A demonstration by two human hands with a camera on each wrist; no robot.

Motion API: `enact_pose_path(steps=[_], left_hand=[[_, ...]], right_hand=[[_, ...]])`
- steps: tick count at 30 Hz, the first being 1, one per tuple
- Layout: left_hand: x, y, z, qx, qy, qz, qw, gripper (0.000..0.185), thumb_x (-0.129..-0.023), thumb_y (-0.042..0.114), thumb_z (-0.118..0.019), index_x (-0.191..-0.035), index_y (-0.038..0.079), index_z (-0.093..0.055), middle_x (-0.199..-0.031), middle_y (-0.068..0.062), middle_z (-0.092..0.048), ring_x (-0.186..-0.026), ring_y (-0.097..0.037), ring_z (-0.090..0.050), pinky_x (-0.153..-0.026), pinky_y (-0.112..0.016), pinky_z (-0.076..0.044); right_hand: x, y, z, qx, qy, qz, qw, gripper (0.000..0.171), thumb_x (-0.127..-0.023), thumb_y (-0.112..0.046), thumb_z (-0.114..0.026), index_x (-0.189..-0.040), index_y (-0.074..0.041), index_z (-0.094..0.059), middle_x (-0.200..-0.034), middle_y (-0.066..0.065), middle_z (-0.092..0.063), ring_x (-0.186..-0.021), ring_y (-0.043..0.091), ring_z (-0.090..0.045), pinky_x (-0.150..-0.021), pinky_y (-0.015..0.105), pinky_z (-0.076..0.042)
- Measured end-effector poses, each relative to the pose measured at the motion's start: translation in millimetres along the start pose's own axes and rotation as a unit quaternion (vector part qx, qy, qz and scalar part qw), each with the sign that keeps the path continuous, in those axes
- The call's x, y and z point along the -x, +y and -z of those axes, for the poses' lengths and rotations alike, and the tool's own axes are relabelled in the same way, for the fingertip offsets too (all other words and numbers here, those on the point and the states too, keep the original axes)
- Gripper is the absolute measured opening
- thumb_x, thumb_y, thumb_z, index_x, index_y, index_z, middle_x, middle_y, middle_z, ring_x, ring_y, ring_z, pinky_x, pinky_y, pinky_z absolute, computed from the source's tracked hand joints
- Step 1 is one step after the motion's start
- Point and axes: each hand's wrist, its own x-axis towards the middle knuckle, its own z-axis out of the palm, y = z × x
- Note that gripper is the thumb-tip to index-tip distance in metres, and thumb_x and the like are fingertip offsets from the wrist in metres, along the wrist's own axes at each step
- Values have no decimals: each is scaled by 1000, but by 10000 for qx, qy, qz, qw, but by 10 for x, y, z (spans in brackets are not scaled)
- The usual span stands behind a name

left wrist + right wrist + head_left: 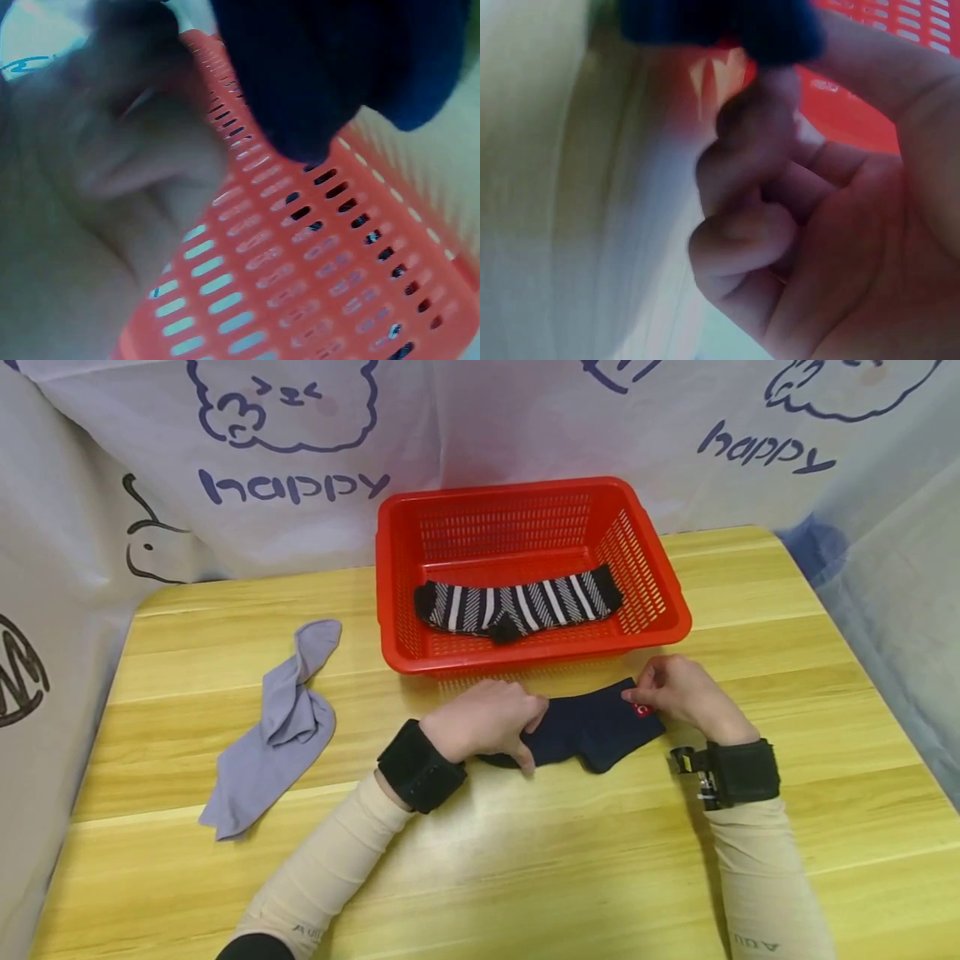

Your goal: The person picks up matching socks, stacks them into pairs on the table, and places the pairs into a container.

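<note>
1. Pinching the cuff end by its red tag, the right hand (pixel 686 693) has fingers curled on the navy sock (pixel 592 731).
2. The left hand (pixel 483 720) grips the toe end, thumb tucked under.
3. The sock looks light, limp and soft; the two ends look best to hold.
4. It lies on the worktop (pixel 525 860) just before the red basket (pixel 652 585).

navy sock (pixel 592 731), red basket (pixel 397 610), black-and-white striped sock (pixel 517 602)
</note>
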Motion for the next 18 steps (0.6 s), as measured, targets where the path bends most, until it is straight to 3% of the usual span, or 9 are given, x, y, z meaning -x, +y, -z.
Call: enact_pose_path(steps=[3, 7, 11, 18], left_hand=[[9, -17, -12, 139, -530, 262, 9982, 39, -66, 28, -91, -73, 16, -55, -68, 6, -48, -68, -14, -50, -62, -26, -35], [8, -65, -29, 73, -706, 305, 9970, 34, -71, 16, -87, -68, 18, -53, -69, 5, -50, -69, -15, -51, -63, -26, -37], [11, -81, -25, 86, -728, 269, 9969, 33, -72, 11, -83, -67, 19, -51, -68, 5, -49, -69, -15, -51, -63, -26, -36], [-9, -46, -36, 40, -952, 299, 9950, 38, -66, 17, -89, -67, 20, -51, -70, 6, -53, -70, -14, -52, -61, -25, -36]], right_hand=[[4, -34, -2, 60, 148, 114, 9998, 24, -85, -22, -75, -81, -4, -60, -69, 5, -61, -66, 19, -54, -63, 29, -39], [46, -134, -16, -2, -9, 579, 9983, 23, -83, -18, -78, -80, -5, -60, -67, 4, -58, -63, 16, -51, -60, 27, -39], [137, -296, -41, -220, -582, 1083, 9922, 23, -81, -21, -80, -78, -7, -62, -67, 0, -57, -61, 12, -50, -58, 23, -40], [275, -611, -139, 201, -1555, 961, 9829, 29, -76, -29, -83, -70, -13, -61, -63, -4, -54, -61, 11, -50, -59, 25, -40]])
